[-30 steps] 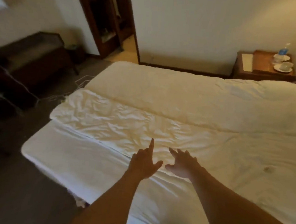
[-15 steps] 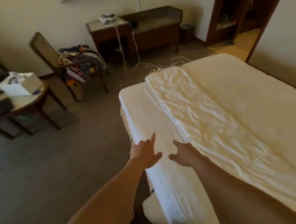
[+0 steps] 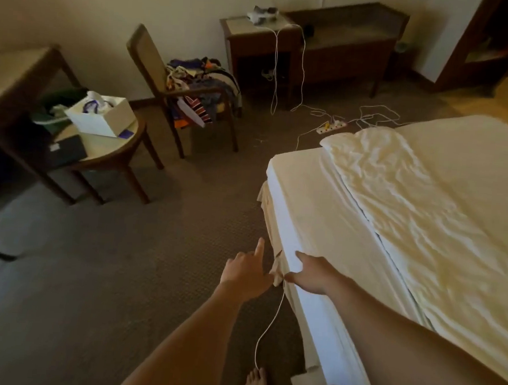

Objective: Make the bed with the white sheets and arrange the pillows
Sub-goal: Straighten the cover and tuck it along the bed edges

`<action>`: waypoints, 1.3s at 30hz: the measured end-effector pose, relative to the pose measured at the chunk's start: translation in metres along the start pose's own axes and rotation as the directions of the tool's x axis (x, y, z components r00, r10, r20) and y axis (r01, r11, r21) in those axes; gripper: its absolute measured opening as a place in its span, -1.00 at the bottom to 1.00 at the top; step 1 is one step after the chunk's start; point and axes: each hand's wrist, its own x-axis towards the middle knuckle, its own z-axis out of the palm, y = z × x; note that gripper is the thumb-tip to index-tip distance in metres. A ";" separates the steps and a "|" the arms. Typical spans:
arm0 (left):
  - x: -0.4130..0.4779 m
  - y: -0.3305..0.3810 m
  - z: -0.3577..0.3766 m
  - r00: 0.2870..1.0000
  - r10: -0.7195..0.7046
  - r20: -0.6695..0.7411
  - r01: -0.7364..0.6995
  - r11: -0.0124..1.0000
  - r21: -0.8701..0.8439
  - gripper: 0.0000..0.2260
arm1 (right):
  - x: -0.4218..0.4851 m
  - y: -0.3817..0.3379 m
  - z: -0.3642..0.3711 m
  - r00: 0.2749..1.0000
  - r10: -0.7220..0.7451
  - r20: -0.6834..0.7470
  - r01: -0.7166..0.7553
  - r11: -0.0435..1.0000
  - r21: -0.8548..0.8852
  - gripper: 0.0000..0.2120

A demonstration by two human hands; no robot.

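White sheet (image 3: 320,214) lies over the bed (image 3: 316,318), crumpled duvet (image 3: 409,202) folded back on it, no pillows seen, so likely early going; right hand (image 3: 313,273) rests spread fingers (image 3: 301,256) on bed edge, left hand (image 3: 246,273) beside, forefinger out, grip unclear

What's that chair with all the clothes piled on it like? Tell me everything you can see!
The armchair has a dark wooden frame, armrests and legs, and a tan padded back. It stands upright on the brown carpet, near the wall, between the round table and a small wooden side table. It is angled, with its back to the left. A messy heap of colourful clothes covers the seat, and some hang over the front edge.
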 end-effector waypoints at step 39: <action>0.697 -0.230 -0.391 0.974 0.199 0.111 -0.217 0.958 0.189 -0.16 | 0.628 -0.319 -0.356 0.980 0.163 -0.115 -0.164 0.987 0.005 -0.15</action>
